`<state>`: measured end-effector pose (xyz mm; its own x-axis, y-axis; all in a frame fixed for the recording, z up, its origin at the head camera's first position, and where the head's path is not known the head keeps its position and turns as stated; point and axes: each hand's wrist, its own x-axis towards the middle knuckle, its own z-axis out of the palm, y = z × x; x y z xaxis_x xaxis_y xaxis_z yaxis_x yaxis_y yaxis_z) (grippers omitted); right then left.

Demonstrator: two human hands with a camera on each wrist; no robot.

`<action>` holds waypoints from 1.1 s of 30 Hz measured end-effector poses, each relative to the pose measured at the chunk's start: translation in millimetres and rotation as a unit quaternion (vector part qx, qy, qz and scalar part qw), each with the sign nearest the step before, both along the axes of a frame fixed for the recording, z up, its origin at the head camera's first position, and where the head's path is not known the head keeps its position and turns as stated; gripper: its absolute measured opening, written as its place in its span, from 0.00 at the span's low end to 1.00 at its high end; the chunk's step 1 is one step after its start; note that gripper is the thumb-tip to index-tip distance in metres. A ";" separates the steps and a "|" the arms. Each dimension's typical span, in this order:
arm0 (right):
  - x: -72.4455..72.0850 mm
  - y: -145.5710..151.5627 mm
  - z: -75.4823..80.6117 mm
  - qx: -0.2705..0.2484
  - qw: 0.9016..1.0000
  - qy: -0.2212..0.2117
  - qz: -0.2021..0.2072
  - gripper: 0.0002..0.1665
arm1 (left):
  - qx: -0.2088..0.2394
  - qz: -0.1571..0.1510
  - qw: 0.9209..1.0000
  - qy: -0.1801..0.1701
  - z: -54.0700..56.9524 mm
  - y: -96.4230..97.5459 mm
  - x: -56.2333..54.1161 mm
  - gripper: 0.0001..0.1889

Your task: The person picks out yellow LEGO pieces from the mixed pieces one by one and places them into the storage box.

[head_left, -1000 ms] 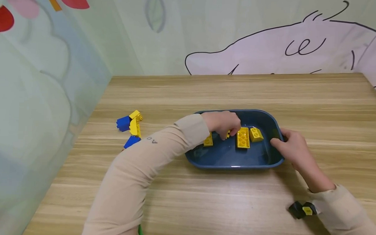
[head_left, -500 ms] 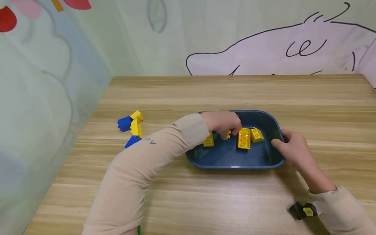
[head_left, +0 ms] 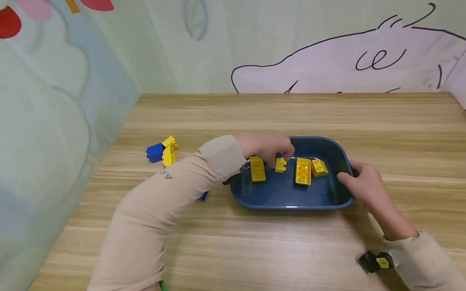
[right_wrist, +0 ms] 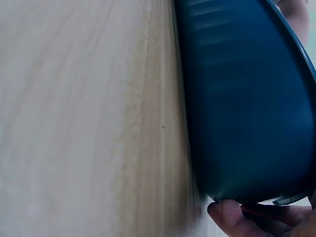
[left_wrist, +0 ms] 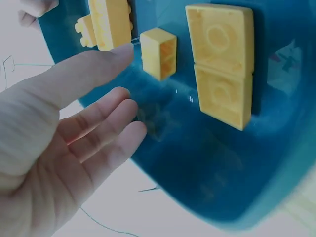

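Observation:
A dark blue rectangular tray [head_left: 285,201] stands on the wooden table. Inside lie several yellow toy bricks: a small brick [head_left: 280,165], a longer brick [head_left: 303,171], a slanted brick [head_left: 319,168] and two yellow pieces in line [head_left: 258,169]. My left hand [head_left: 265,147] hovers over the tray's left half, close above the small brick. In the left wrist view its fingers [left_wrist: 106,118] are loosely bent and hold nothing; the thumb tip is near the small brick. My right hand [head_left: 362,181] grips the tray's right end, thumb over the rim, fingers outside against the wall.
Blue bricks [head_left: 154,152] and yellow bricks [head_left: 169,156] lie at the table's left, partly hidden by the left sleeve. A black device with a yellow mark [head_left: 376,262] is by the right sleeve. A painted wall [head_left: 205,67] rises behind the table.
My left hand has lifted slightly and shifted left, so the small yellow brick and the two pieces in line show more. The left forearm has swung left. My right hand keeps its grip.

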<state>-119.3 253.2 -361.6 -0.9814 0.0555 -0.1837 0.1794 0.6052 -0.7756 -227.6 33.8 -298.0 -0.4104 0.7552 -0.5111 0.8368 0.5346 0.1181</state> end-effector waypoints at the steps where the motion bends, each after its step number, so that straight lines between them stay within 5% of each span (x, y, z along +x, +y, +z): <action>1: 0.1 0.0 0.1 0.001 1.000 0.001 0.000 0.26 | 0.000 0.000 1.000 0.003 1.9 -2.6 0.1 0.18; 21: 0.8 1.5 0.5 0.002 1.000 0.005 0.005 0.25 | 0.062 0.033 0.997 0.021 34.0 -60.5 -3.4 0.16; 33: 0.7 1.8 0.4 -0.005 1.000 0.002 0.009 0.25 | 0.110 0.075 0.991 0.019 33.6 -108.2 -8.0 0.14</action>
<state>-118.6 255.1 -361.3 -0.9829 0.0368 -0.1805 0.1661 0.6010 -0.7818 -235.6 -74.4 -264.4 -0.5427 0.7750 -0.3238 0.7555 0.6189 0.2152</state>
